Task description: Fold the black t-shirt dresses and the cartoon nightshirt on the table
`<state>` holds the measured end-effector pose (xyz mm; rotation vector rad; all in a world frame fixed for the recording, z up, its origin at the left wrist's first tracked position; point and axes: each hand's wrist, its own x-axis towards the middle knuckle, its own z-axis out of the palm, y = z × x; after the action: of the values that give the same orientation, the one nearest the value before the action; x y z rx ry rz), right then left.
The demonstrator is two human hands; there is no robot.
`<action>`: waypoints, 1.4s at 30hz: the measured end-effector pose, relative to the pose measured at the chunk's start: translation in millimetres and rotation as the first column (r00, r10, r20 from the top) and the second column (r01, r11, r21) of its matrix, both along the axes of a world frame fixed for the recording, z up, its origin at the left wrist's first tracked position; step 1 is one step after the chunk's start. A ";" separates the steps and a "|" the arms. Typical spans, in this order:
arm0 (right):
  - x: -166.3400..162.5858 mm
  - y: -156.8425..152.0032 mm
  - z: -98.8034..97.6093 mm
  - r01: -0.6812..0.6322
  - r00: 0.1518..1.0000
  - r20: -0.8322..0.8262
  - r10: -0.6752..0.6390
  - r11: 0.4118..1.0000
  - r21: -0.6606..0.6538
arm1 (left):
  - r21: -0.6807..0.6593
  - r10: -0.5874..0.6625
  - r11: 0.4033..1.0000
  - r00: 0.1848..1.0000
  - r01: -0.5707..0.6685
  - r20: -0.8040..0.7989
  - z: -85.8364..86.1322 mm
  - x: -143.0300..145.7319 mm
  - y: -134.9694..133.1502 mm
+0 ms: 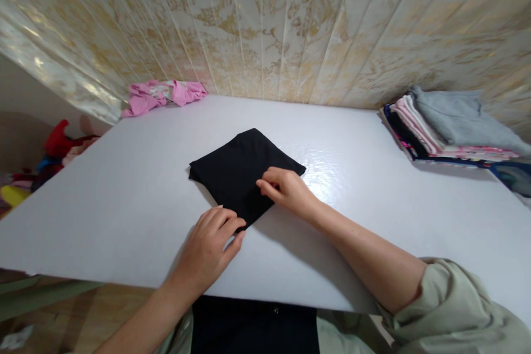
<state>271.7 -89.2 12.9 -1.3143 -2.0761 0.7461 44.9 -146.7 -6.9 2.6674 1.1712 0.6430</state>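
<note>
A black cloth (236,168), folded into a compact four-cornered shape, lies on the white table in front of me. One of its corners points towards me. My left hand (213,238) is at this near corner, its thumb and forefinger closed about the cloth's tip and the other fingers bent along the left edge. Over the right-hand near edge is my right hand (284,188), fingers curled in and thumb against the forefinger. A shadow falls on the cloth beside its fingertips. Whether a bit of cloth is pinched there I cannot tell.
The white table (124,204) meets a gold-patterned curtain (265,27) at the back. Pink cloth (145,98) lies bunched at the back left. On the right sits a stack of folded clothes (448,121), grey on top. Colourful items (58,144) lie beyond the left edge.
</note>
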 end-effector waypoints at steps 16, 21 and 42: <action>36.5 18.8 -14.0 0.284 0.771 0.554 -0.313 0.949 0.140 | 0.049 0.127 0.992 0.957 -0.118 -0.262 -13.1 49.4 42.3; 38.9 25.5 -15.5 0.342 0.737 0.571 -0.361 0.928 0.145 | -0.063 0.025 0.997 0.951 -0.047 -0.308 -4.1 35.5 23.3; 6.8 17.2 -22.9 0.142 0.842 0.500 -0.204 0.977 0.160 | 0.102 0.398 0.915 0.835 -0.390 -0.380 -13.0 29.8 97.6</action>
<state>278.5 -72.0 -10.0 -1.7487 -2.3109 0.1909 74.6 -49.1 -19.9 2.6625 1.8633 0.1537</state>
